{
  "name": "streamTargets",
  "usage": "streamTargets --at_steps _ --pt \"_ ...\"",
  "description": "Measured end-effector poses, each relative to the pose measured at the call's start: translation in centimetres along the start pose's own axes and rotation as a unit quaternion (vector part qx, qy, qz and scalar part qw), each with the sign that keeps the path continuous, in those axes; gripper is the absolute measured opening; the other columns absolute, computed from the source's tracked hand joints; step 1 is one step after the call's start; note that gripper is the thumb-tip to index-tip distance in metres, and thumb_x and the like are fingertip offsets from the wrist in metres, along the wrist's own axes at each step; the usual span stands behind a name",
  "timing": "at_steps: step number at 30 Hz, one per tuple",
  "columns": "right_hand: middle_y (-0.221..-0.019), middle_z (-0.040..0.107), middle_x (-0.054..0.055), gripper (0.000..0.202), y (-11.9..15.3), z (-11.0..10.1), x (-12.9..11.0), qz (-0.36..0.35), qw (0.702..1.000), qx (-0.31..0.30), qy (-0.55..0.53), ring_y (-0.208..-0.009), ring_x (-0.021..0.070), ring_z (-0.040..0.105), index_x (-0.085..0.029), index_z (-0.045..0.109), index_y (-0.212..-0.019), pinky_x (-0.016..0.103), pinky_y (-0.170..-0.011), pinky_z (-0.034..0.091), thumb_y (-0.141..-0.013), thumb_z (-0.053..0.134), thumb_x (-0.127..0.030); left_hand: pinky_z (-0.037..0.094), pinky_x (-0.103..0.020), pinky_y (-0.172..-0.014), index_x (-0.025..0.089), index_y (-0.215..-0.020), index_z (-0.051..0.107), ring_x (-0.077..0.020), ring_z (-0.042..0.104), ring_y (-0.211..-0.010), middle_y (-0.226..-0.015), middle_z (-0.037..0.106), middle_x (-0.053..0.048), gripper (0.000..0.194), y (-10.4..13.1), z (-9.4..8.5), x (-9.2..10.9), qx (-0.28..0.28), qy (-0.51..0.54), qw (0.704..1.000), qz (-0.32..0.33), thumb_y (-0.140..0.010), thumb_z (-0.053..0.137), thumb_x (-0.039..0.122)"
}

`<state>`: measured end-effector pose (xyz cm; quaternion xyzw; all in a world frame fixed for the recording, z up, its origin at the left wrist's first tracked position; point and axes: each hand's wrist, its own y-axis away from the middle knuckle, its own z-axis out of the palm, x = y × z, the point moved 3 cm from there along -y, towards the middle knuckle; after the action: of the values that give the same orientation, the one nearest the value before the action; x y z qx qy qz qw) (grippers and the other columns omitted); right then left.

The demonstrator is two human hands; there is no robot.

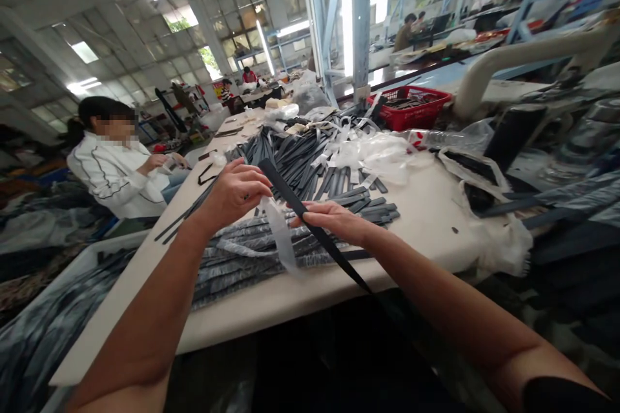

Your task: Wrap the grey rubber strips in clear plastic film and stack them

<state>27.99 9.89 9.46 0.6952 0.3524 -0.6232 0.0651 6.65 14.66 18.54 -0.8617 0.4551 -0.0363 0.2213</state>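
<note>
A dark grey flat strap (283,188) runs slantwise in front of me, its wider end up by my left hand and its far end hanging past the table edge. My right hand (332,218) grips the strap near its middle, thumb on top. Bent fingers of my left hand (239,190) pinch a translucent plastic strip (279,235), which dangles over the table. Beneath both hands lies a row of plastic-wrapped straps (232,271). Just beyond, loose dark straps (285,158) are heaped together, with shorter bundled ends (372,206) to the right.
Crumpled clear plastic (382,158) lies on the cream-covered table (431,206). A red basket (416,110) stands at the back right, near a pale machine arm (523,55). At the left, a person in a white jacket (116,174) sits beside the table. A bin of straps (72,310) is at lower left.
</note>
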Motion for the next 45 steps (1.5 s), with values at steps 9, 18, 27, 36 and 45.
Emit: streamTargets --at_steps 9,18,27,36,45 --pt "-0.135 0.062 0.005 0.042 -2.4 3.3 3.0 0.039 0.979 -0.099 -0.175 -0.128 0.0264 0.051 -0.02 0.076 -0.106 0.043 -0.115 0.026 -0.09 0.06 -0.055 0.036 -0.044 -0.109 0.025 -0.079 0.072 -0.0214 0.066 -0.101 -0.092 0.076 -0.003 0.018 2.4 1.6 -0.5 0.127 0.105 0.983 -0.076 -0.087 0.057 0.027" --pt "-0.1 0.071 0.005 0.05 -3.3 4.4 3.5 0.048 0.992 0.01 -0.113 -0.101 0.0231 0.062 -0.018 0.078 -0.1 0.038 -0.1 0.042 -0.084 0.061 -0.062 0.044 -0.038 -0.099 0.022 -0.086 0.071 -0.0215 0.066 -0.102 -0.1 0.074 -0.005 0.01 1.9 5.3 0.0 0.287 0.215 0.916 -0.182 -0.083 0.062 0.024" --pt "-0.064 0.059 -0.001 0.039 -3.7 2.1 4.8 0.127 0.985 0.102 -0.058 -0.055 0.0094 0.047 -0.014 0.078 -0.102 0.021 -0.052 0.035 -0.086 0.059 -0.044 0.05 -0.029 -0.076 0.015 -0.087 0.071 -0.0176 0.066 -0.075 -0.082 0.073 -0.006 0.045 6.8 11.3 2.9 0.178 0.552 0.683 -0.445 -0.07 0.075 0.057" --pt "-0.074 0.068 0.001 0.038 -4.2 0.2 4.9 0.078 0.989 0.126 -0.026 -0.064 0.0113 0.054 -0.012 0.079 -0.098 0.022 -0.061 0.042 -0.085 0.058 -0.041 0.049 -0.024 -0.066 0.016 -0.076 0.07 -0.0112 0.059 -0.062 -0.069 0.069 0.001 0.031 6.9 13.9 7.2 0.152 0.651 0.597 -0.444 -0.057 0.086 0.036" --pt "-0.069 0.062 0.0 0.04 -3.6 -1.0 3.7 0.06 0.99 0.127 0.031 -0.06 0.0102 0.046 -0.01 0.078 -0.1 0.022 -0.056 0.033 -0.087 0.055 -0.04 0.043 -0.022 -0.058 0.015 -0.071 0.07 -0.0094 0.053 -0.056 -0.063 0.063 0.002 0.029 7.0 13.6 9.5 0.021 0.656 0.601 -0.457 -0.059 0.085 0.037"
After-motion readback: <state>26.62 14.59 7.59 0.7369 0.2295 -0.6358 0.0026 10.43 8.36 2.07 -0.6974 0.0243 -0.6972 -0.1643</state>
